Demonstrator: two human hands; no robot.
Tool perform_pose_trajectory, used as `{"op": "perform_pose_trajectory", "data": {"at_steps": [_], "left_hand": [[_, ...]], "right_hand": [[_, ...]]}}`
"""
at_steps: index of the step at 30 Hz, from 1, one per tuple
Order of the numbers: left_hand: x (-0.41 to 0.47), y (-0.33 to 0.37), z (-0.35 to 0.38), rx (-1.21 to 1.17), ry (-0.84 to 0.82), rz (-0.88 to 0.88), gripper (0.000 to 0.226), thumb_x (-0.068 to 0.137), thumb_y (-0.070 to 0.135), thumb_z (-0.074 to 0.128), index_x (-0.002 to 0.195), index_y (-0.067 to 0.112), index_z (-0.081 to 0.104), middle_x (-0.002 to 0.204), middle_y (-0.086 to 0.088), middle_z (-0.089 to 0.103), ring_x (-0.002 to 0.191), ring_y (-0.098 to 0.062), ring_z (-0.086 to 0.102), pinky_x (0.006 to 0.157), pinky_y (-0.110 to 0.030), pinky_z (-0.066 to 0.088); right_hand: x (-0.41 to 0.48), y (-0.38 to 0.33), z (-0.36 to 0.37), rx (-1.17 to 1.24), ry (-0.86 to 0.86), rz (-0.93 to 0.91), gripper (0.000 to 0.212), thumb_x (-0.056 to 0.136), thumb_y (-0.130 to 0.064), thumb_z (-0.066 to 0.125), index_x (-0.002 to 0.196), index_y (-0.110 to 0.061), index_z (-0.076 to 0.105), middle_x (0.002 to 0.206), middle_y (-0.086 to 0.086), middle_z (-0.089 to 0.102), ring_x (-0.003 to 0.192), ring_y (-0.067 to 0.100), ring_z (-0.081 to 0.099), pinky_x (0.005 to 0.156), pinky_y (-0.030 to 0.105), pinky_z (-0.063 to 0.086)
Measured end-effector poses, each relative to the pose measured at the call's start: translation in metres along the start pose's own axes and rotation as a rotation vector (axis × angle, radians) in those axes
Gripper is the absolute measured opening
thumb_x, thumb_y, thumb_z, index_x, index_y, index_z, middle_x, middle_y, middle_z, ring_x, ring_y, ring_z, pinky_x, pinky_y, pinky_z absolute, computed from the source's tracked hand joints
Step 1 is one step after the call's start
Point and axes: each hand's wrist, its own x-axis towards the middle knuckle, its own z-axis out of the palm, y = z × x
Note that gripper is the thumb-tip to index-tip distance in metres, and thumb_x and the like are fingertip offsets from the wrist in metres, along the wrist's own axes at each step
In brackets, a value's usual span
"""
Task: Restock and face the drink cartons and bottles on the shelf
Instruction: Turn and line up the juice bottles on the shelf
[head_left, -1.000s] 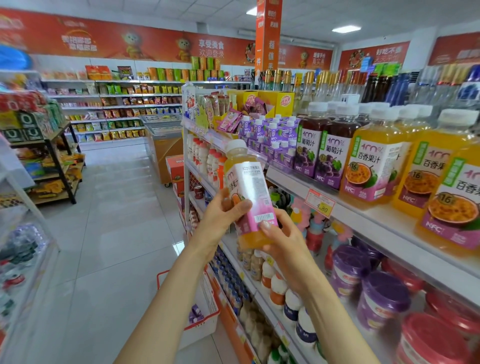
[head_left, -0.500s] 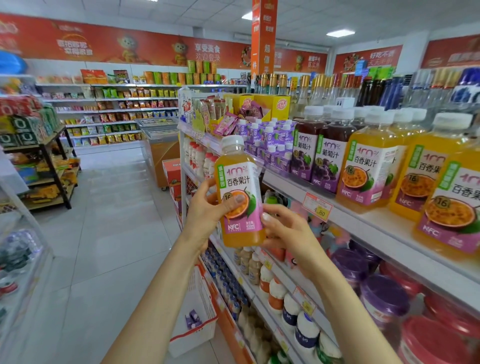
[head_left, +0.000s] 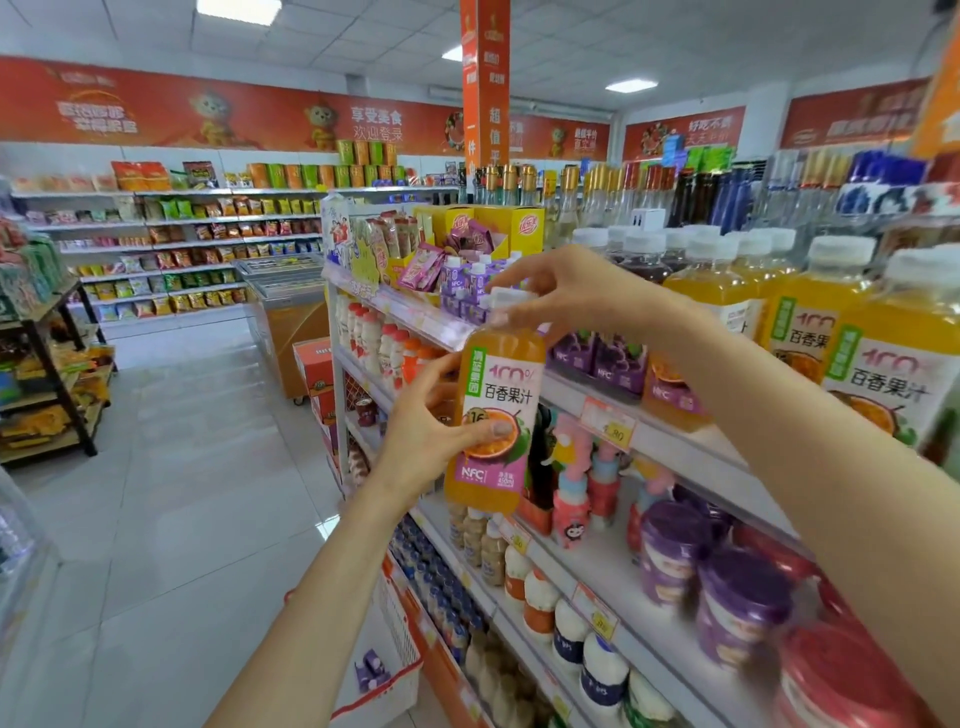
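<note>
— Left hand (head_left: 431, 431) first: what has it got?

— It grips the juice bottle (head_left: 498, 415) round the middle, thumb laid across the label's fruit picture. The other fingers curl behind the bottle, out of sight.

— And the right hand (head_left: 566, 291)?

— It reaches in from above, fingertips pinching the white cap (head_left: 506, 301).

— What is in the bottle?

— Orange juice, filled up to the shoulder. It stands nearly upright in the air, just in front of the edge of the top shelf (head_left: 675, 441), not resting on it.

— And on that shelf?

— To the right, a row of orange bottles (head_left: 810, 322) with the same label and white caps. Darker bottles (head_left: 641, 260) stand farther back. Behind the held bottle sit small purple cartons (head_left: 597, 358) printed with grapes.

— Lower down?

— Purple-lidded tubs (head_left: 743, 608) and a red-lidded tub (head_left: 841, 680), too blurred to tell what they hold. On the floor a white basket (head_left: 384, 675) with a red rim holds a small purple carton.

— Anything hidden?

— The right forearm crosses the nearest orange bottles and covers part of their labels. The price tag (head_left: 608, 423) on the shelf edge is smeared; only its last digits read. The held bottle hides the shelf edge behind it.
</note>
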Motion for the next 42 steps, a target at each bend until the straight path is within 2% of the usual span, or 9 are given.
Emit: {"op": "perform_pose_trajectory", "data": {"at_steps": [6, 9, 13, 18, 21, 24, 27, 35, 42], "left_hand": [[0.014, 0.011, 0.016, -0.009, -0.080, 0.057, 0.077, 0.052, 0.033, 0.082, 0.122, 0.031, 0.050, 0.104, 0.006, 0.067, 0.093, -0.004, 0.065, 0.073, -0.021, 0.053], [0.024, 0.019, 0.028, -0.019, -0.150, 0.081, 0.081, 0.051, 0.040, 0.090, 0.120, 0.038, 0.048, 0.109, 0.005, 0.067, 0.098, -0.006, 0.065, 0.080, -0.025, 0.053], [0.037, 0.035, 0.051, -0.041, -0.238, 0.148, 0.071, 0.060, 0.032, 0.082, 0.120, 0.041, 0.046, 0.108, 0.017, 0.065, 0.102, -0.001, 0.062, 0.091, -0.028, 0.050], [0.053, 0.050, 0.081, 0.057, -0.367, 0.219, 0.064, 0.064, 0.052, 0.073, 0.120, 0.043, 0.044, 0.118, 0.017, 0.062, 0.107, 0.001, 0.059, 0.093, -0.024, 0.047], [0.060, 0.052, 0.095, 0.147, -0.398, 0.270, 0.055, 0.077, 0.034, 0.076, 0.122, 0.037, 0.044, 0.124, 0.014, 0.055, 0.112, 0.002, 0.051, 0.095, -0.022, 0.040], [0.073, 0.054, 0.106, 0.310, -0.348, 0.371, 0.065, 0.080, 0.032, 0.072, 0.136, 0.025, 0.042, 0.139, 0.004, 0.044, 0.126, -0.008, 0.039, 0.101, -0.027, 0.031], [0.092, 0.060, 0.117, 0.476, -0.303, 0.484, 0.074, 0.077, 0.035, 0.075, 0.140, 0.020, 0.038, 0.144, 0.000, 0.037, 0.132, -0.013, 0.029, 0.106, -0.029, 0.024], [0.116, 0.075, 0.147, 0.643, -0.379, 0.599, 0.110, 0.067, 0.046, 0.079, 0.150, 0.023, 0.009, 0.157, -0.001, 0.009, 0.144, -0.016, 0.007, 0.115, -0.040, 0.009], [0.121, 0.075, 0.153, 0.703, -0.364, 0.636, 0.108, 0.066, 0.049, 0.078, 0.148, 0.017, 0.016, 0.152, -0.002, 0.018, 0.140, -0.017, 0.017, 0.115, -0.040, 0.017]], "right_hand": [[-0.008, -0.007, -0.035, -0.102, -0.040, 0.005, 0.040, 0.081, -0.029, 0.072, 0.118, -0.018, 0.063, 0.077, -0.001, 0.061, 0.066, 0.007, 0.064, 0.064, 0.029, 0.060], [-0.019, -0.011, -0.058, -0.182, -0.054, 0.018, 0.030, 0.080, -0.032, 0.072, 0.108, -0.022, 0.067, 0.083, 0.004, 0.064, 0.067, 0.008, 0.066, 0.063, 0.024, 0.058], [-0.034, -0.016, -0.087, -0.253, 0.041, 0.044, 0.031, 0.077, -0.035, 0.074, 0.106, -0.022, 0.067, 0.081, 0.004, 0.065, 0.067, 0.010, 0.068, 0.060, 0.024, 0.058], [-0.051, -0.022, -0.121, -0.364, 0.098, 0.099, 0.029, 0.076, -0.037, 0.074, 0.101, -0.025, 0.067, 0.081, 0.005, 0.069, 0.064, 0.011, 0.069, 0.056, 0.019, 0.056], [-0.059, -0.022, -0.140, -0.422, 0.166, 0.142, 0.028, 0.075, -0.037, 0.076, 0.099, -0.025, 0.068, 0.078, 0.002, 0.066, 0.055, 0.005, 0.066, 0.052, 0.015, 0.052], [-0.065, -0.016, -0.157, -0.459, 0.180, 0.192, 0.028, 0.075, -0.036, 0.076, 0.098, -0.027, 0.065, 0.081, 0.002, 0.067, 0.062, 0.010, 0.068, 0.055, 0.018, 0.054], [-0.069, -0.008, -0.170, -0.510, 0.186, 0.238, 0.029, 0.078, -0.034, 0.074, 0.102, -0.026, 0.062, 0.078, -0.001, 0.066, 0.057, 0.006, 0.066, 0.051, 0.016, 0.051], [-0.073, 0.018, -0.180, -0.553, 0.133, 0.331, 0.032, 0.079, -0.033, 0.073, 0.105, -0.018, 0.064, 0.078, 0.003, 0.069, 0.067, 0.015, 0.069, 0.055, 0.022, 0.055], [-0.069, 0.043, -0.164, -0.583, 0.010, 0.364, 0.033, 0.080, -0.031, 0.073, 0.109, -0.021, 0.062, 0.079, -0.003, 0.066, 0.074, 0.017, 0.070, 0.062, 0.024, 0.057]]}}
